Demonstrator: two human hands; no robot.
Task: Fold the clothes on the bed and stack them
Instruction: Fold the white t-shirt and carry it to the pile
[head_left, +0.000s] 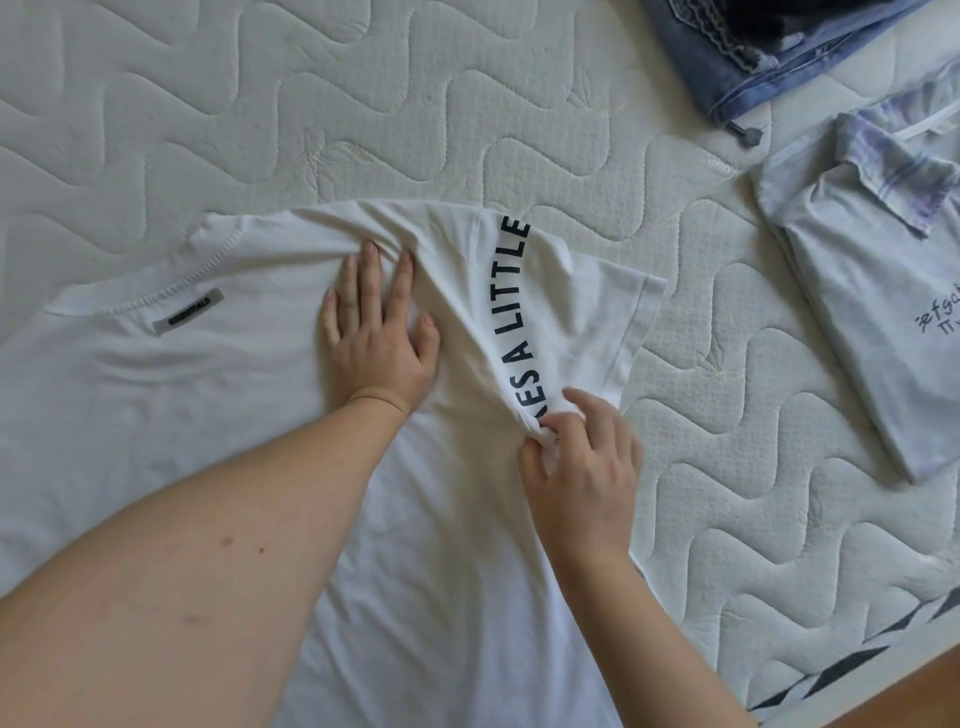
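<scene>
A white T-shirt (218, 395) lies spread on the quilted mattress (260, 119), its back up with a grey neck label at the left. Its right side is folded over, showing black letters along the fold. My left hand (376, 332) presses flat on the shirt near the shoulder, fingers straight. My right hand (582, 467) pinches the folded edge of the shirt just below the sleeve.
A folded pale tie-dye shirt (862, 322) with small dark writing lies at the right. Folded blue jeans (753, 57) sit at the top right. The mattress edge with a dark patterned band (852, 660) runs along the bottom right.
</scene>
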